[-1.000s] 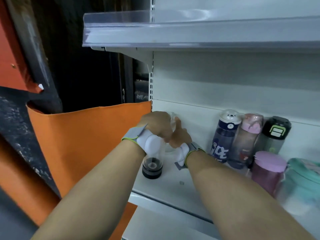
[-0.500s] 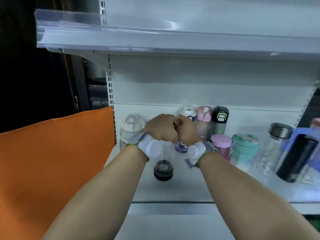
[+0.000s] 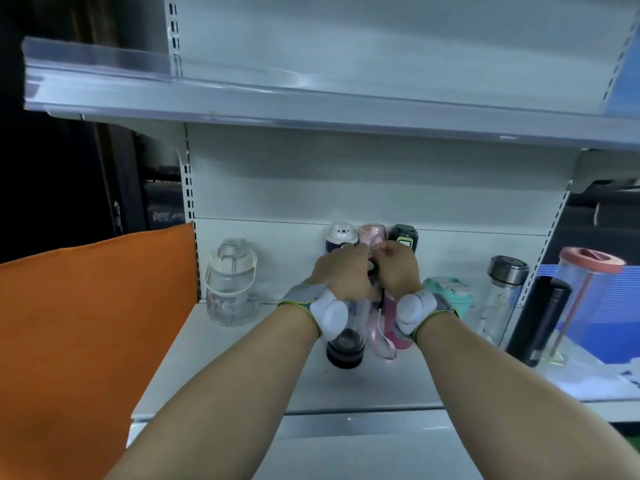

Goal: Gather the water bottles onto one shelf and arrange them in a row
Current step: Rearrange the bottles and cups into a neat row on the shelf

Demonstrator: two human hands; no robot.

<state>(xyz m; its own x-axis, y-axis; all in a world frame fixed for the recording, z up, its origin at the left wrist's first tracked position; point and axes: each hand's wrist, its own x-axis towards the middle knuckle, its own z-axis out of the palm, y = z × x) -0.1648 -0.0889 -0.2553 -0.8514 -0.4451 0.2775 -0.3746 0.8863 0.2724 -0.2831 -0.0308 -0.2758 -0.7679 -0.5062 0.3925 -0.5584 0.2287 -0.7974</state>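
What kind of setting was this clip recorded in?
Probably a shop or a mock retail display: metal gondola shelving with a slotted upright, a clear price-tag strip on the upper shelf edge, and assorted water bottles on one shelf.

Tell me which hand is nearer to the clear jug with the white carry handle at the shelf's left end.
Left. The left hand is to the right of the clear jug, gripping a black-based bottle. The right hand lies farther right, beyond the left hand.

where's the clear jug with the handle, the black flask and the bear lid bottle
clear jug with the handle (image 3: 231,289), head view, on its clear body
black flask (image 3: 538,320), head view, mid body
bear lid bottle (image 3: 342,233), head view, on the white lid
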